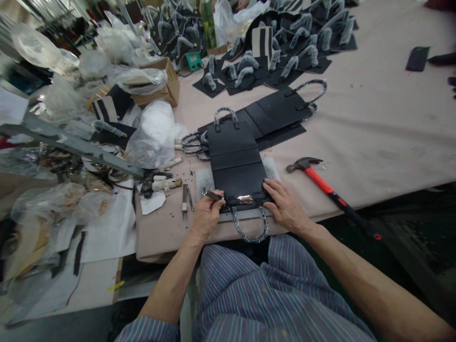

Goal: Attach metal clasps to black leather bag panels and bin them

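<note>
A flat black leather bag panel (235, 164) lies on a grey pad (204, 179) at the table's near edge. It has a wrapped handle (253, 232) hanging over the edge and a shiny metal clasp (245, 200). My left hand (206, 216) is closed in a pinch on a small dark tool (213, 194) whose tip rests by the clasp strap. My right hand (285, 203) lies flat with fingers spread, pressing the panel's right corner.
A red-handled hammer (322, 183) lies right of the panel. More black panels (281, 111) and wrapped handles (285, 52) fill the back. Cardboard box (167, 85), plastic bags (153, 135), small tools (185, 202) crowd the left. A black patch (417, 59) lies far right.
</note>
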`<state>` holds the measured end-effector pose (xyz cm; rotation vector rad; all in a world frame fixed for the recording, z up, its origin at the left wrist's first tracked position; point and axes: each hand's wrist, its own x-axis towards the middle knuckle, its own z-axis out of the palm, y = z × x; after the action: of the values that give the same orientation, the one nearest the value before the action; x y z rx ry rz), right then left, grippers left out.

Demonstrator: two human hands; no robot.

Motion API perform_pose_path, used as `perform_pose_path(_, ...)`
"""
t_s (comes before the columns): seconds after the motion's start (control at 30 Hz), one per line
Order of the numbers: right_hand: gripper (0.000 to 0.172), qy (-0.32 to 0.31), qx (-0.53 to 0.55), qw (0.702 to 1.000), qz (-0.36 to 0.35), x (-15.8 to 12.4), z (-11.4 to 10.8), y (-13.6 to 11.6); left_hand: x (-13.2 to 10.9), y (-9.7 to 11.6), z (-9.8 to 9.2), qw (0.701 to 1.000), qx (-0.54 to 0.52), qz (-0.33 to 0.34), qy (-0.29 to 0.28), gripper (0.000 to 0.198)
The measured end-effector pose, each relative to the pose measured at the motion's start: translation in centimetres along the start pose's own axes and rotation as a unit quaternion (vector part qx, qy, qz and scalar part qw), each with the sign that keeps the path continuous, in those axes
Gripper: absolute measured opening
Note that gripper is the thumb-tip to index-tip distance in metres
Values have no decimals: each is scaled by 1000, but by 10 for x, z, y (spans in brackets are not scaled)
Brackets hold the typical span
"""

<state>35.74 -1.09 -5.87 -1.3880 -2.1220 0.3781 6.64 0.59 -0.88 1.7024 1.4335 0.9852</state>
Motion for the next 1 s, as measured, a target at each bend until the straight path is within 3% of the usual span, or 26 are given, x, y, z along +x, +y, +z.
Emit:
perform_pose_path(0.7,56,5,6,1000,2,0,2,-1,-2,-2,2,998,47,31,17,16)
perform_pose_path(0.87,47,15,24,1000,-5,6,-23,3,0,0,6,996,70,53,8,16)
perform_pose_path(1.0,46,92,-69,990,83,1,-57,33,1,2,7,996,70,57,-3,17)
